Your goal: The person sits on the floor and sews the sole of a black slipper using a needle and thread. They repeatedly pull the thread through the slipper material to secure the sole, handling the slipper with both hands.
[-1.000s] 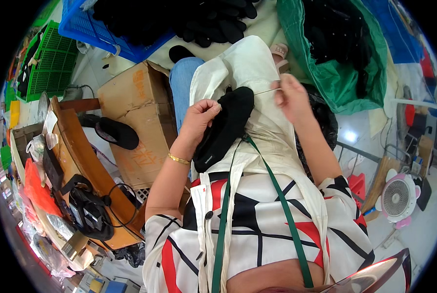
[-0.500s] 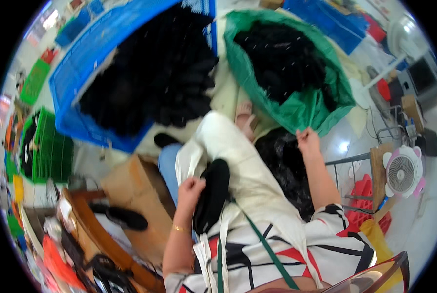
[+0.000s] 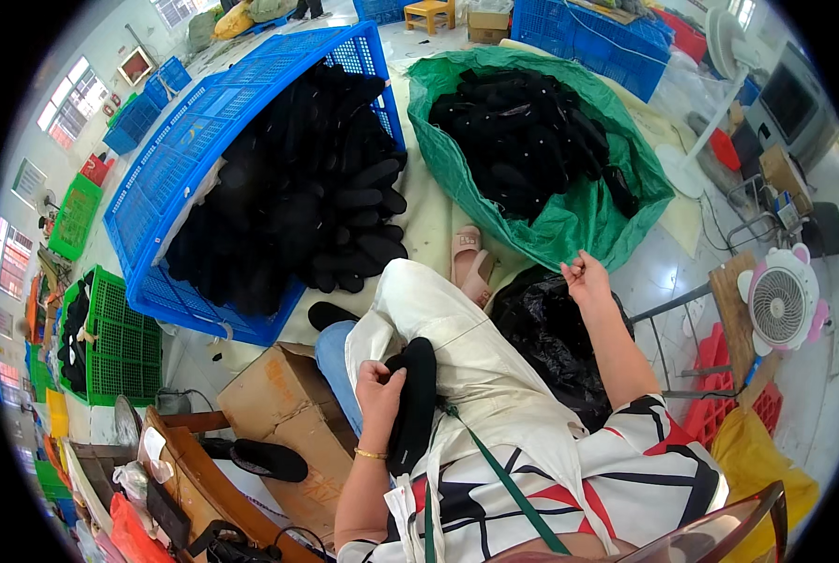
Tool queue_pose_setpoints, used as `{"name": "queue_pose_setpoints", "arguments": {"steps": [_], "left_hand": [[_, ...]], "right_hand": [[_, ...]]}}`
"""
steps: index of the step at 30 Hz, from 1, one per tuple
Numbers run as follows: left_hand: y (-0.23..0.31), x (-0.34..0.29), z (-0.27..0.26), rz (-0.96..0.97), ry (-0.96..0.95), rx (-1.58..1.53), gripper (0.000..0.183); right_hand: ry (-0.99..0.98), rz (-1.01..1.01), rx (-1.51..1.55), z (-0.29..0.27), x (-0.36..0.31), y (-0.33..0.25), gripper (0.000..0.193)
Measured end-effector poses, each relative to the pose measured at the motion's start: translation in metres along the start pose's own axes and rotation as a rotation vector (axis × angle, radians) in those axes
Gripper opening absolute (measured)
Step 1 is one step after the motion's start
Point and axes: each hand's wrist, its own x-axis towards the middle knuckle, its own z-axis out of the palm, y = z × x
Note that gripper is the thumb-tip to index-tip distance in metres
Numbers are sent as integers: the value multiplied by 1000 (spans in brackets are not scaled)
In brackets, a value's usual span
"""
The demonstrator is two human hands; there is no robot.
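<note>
In my left hand (image 3: 378, 394) I grip a black cloth slipper (image 3: 412, 403), long and rounded at its end. It stands lengthwise over my lap, against the white apron (image 3: 480, 357). My right hand (image 3: 585, 278) is raised at the near rim of the green woven sack (image 3: 570, 239), its thumb and fingertips pinched together. Whatever it may hold is too small to tell. A pile of similar black slippers (image 3: 523, 131) fills the sack. More black slippers (image 3: 344, 211) spill from a tipped blue plastic crate (image 3: 190, 131) ahead on the left.
Below my right hand lies a black plastic bag (image 3: 551, 328). A cardboard box (image 3: 283, 418) and a wooden table (image 3: 194, 479) stand at my left, with a green crate (image 3: 124, 342) beyond. To the right are a small fan (image 3: 778, 305), a metal-framed stool (image 3: 734, 319) and red crates (image 3: 720, 385).
The view has tilted up, showing more of the room's far side. My left hand still holds the slipper, now more upright. My right hand stays by the sack's rim, fingers pinched.
</note>
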Motion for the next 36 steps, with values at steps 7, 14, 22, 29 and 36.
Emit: {"name": "queue_pose_setpoints", "arguments": {"steps": [7,14,22,29,36], "left_hand": [[6,1,5,46,91,82,33],[-2,8,-1,69,42,257,29],[15,-2,-22,80,-2,71,15],[28,-14,-20,-214,-128,141,41],[25,-5,-12,-410,-287,-255,25]], "right_hand": [[-1,-247,1,-65,49,-65,15],[-82,-436,-326,-10,-13,-47,16],[-1193,-664,-1382,68,-137,109,24],[-1423,-844,-1384,73,-164,147,17],[-1450,-694,-1228,92,-196,144,13]]}}
